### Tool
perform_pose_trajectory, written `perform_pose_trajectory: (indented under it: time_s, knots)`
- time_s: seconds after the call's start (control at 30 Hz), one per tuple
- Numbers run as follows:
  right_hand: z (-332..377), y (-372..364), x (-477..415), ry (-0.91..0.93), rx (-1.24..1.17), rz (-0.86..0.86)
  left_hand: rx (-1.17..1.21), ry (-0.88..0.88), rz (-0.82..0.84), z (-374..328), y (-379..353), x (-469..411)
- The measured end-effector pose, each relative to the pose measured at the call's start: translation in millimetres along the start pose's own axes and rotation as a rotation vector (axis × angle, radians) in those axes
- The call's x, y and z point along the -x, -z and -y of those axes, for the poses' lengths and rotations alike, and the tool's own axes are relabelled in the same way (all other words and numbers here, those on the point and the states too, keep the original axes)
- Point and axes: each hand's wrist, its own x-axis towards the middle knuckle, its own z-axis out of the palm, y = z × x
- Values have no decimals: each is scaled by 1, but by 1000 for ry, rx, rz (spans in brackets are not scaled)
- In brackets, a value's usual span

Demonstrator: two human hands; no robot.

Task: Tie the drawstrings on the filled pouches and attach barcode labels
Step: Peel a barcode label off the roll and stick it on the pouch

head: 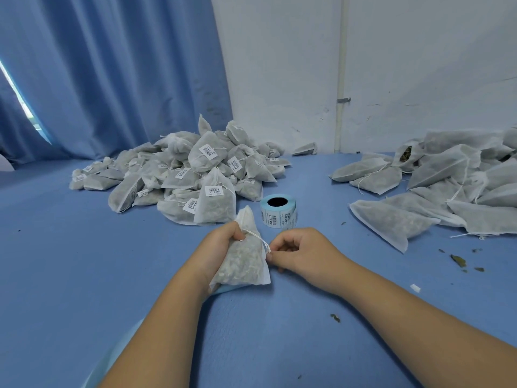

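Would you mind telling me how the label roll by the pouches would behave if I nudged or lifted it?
The label roll rests on its flat end, core hole up, so it would probably slide rather than roll. With a hollow core and paper labels, it is likely light.

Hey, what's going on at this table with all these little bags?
A person is tying off a filled pouch. The left hand grips it near its gathered neck, while the right hand pinches the drawstring. No barcode label shows on it yet; the label roll stands just behind on the blue table. A labelled pile sits at the back left; an unlabelled pile lies to the right.
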Motion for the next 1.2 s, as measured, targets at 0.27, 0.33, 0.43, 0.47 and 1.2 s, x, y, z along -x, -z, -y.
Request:
perform_pose_trajectory:
  time_s: [0.27,0.33,0.43,0.47,1.2]
  knots:
    - [7,6,5,-62,42,-1,125,89,119,3,4,16]
    - [8,10,8,-85,61,-7,139,90,122,3,3,18]
    - [9,17,17,-122,92,-19,151,96,122,-1,2,22]
    - [9,20,22,-131,100,-25,147,97,121,-1,1,23]
    - [13,127,140,-129,-192,-349,79,-387,113,-41,-100,93]
